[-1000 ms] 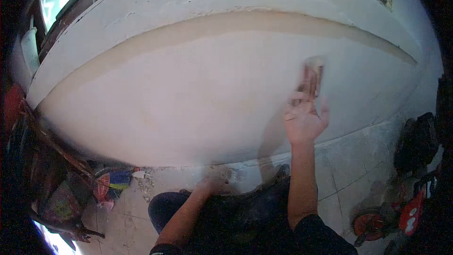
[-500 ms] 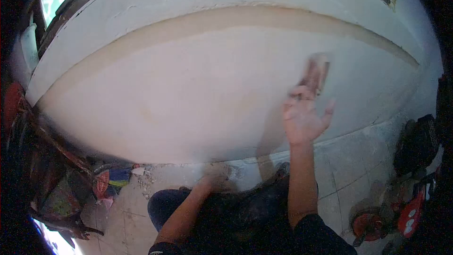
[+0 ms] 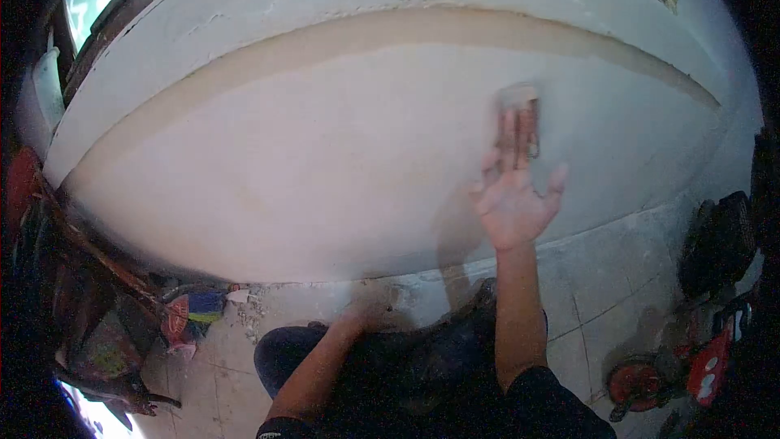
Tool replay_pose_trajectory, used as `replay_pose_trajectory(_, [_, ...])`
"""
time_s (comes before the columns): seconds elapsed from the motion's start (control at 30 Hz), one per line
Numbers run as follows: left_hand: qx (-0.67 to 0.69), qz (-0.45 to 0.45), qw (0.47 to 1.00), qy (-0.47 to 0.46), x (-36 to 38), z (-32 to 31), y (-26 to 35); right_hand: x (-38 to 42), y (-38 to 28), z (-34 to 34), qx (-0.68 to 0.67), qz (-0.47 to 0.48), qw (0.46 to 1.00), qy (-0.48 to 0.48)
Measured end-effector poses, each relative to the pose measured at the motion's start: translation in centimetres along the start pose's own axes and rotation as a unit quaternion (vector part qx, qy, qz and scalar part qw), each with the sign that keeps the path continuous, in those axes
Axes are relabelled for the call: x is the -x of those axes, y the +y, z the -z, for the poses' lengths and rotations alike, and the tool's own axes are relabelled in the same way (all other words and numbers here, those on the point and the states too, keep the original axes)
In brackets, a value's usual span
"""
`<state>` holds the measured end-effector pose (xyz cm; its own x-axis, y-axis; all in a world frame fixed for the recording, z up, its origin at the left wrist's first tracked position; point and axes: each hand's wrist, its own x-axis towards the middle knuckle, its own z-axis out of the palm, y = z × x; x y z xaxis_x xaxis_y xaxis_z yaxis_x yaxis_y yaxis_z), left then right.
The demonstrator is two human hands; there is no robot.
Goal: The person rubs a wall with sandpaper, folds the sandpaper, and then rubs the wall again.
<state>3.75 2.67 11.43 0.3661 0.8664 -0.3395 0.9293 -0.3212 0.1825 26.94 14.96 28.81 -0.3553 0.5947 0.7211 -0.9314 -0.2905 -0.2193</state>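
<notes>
A pale wall panel (image 3: 325, 146) curves across the view. My right hand (image 3: 513, 203) reaches up to it, fingers stretched upward and thumb apart. Beneath the fingers is a small brown and whitish piece (image 3: 520, 99), held flat against the panel; motion blur hides what it is made of. My left hand (image 3: 372, 309) is low, just in front of my lap near the foot of the wall. It is dark and smeared, so its fingers and anything in them cannot be made out.
A white ledge (image 3: 268, 4) runs above the panel. Colourful scraps (image 3: 195, 313) and dark clutter lie at the left. On the tiled floor (image 3: 601, 317) at the right are a reddish round object (image 3: 635, 382), a red item (image 3: 709, 370) and a black bag-like object (image 3: 717, 248).
My right hand and the brown piece have shifted slightly left along the panel, and the piece stands more upright. My left hand stays low, still blurred.
</notes>
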Motion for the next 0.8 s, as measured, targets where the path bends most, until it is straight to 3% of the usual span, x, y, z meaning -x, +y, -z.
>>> replay_pose_trajectory(0.07, [0.026, -0.032, 0.999, 0.033, -3.8, -8.7, -4.1, -0.1, -0.6, -0.3, -0.065, 0.043, 0.997, -0.006])
replay_pose_trajectory(0.17, [0.066, -0.032, 0.996, 0.049, -3.1, -8.7, -3.9, -0.2, -0.8, 0.0, -0.027, 0.046, 0.998, 0.022])
replay_pose_trajectory(0.23, [0.088, -0.015, 0.995, 0.049, -2.2, -7.8, -3.5, -0.2, -0.7, 0.6, -0.003, 0.042, 0.993, 0.113])
replay_pose_trajectory(0.3, [0.135, 0.013, 0.982, 0.129, -2.0, -8.8, -3.6, -0.3, -0.9, 0.9, 0.005, 0.046, 0.990, 0.134])
replay_pose_trajectory(0.37, [0.123, 0.002, 0.985, 0.125, -2.0, -8.7, -3.8, -0.5, -1.1, 1.0, 0.016, 0.047, 0.987, 0.156])
replay_pose_trajectory(0.43, [0.113, -0.008, 0.986, 0.120, -1.6, -7.1, -3.2, -0.5, -1.3, 0.9, 0.013, 0.063, 0.985, 0.159])
replay_pose_trajectory(0.5, [0.115, -0.069, 0.991, 0.021, -1.3, -4.0, -2.4, -0.1, -1.4, 1.5, 0.019, 0.075, 0.981, 0.180])
replay_pose_trajectory(0.53, [0.115, -0.069, 0.991, 0.021, -0.7, -2.4, -1.5, 0.0, -1.5, 1.7, 0.025, 0.088, 0.976, 0.198])
replay_pose_trajectory(0.6, [0.154, 0.001, 0.988, -0.006, 1.0, 0.5, 0.5, -0.3, -2.1, 0.8, 0.013, 0.091, 0.979, 0.180])
replay_pose_trajectory(0.7, [0.165, 0.023, 0.986, -0.011, 2.5, 2.3, 0.9, -0.3, -3.1, -0.6, 0.032, 0.098, 0.978, 0.179])
replay_pose_trajectory(0.77, [0.145, 0.011, 0.989, 0.002, -2.4, -10.4, -4.6, -0.1, -4.1, -0.4, 0.063, 0.102, 0.974, 0.194])
replay_pose_trajectory(0.8, [0.135, 0.005, 0.991, 0.008, -2.7, -9.8, -4.1, 0.1, -4.9, 0.3, 0.115, 0.093, 0.970, 0.193])
